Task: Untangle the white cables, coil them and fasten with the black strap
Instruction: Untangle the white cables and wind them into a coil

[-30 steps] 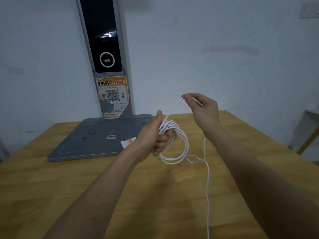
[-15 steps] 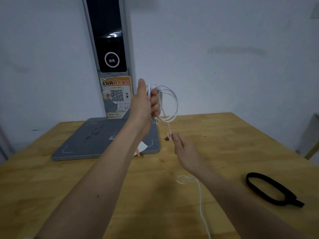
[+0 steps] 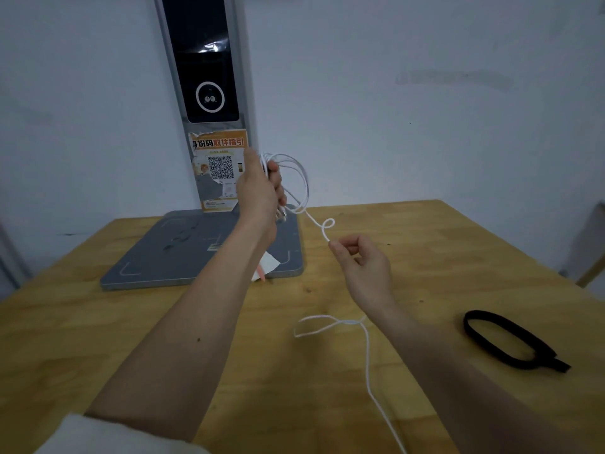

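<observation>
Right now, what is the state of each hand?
Left hand: grips the coiled white cable.
Right hand: pinches the same cable's loose strand.

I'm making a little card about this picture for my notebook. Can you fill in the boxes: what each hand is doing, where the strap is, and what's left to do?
left hand: raised, grips the coil of white cable
right hand: pinches the cable's loose part near a small curl
loose cable: trails over the table toward the near edge, with a loop on the wood
strap: black, lying on the table at right, untouched
left to do: finish coiling, then fasten the strap
behind: grey base with an upright post
</observation>
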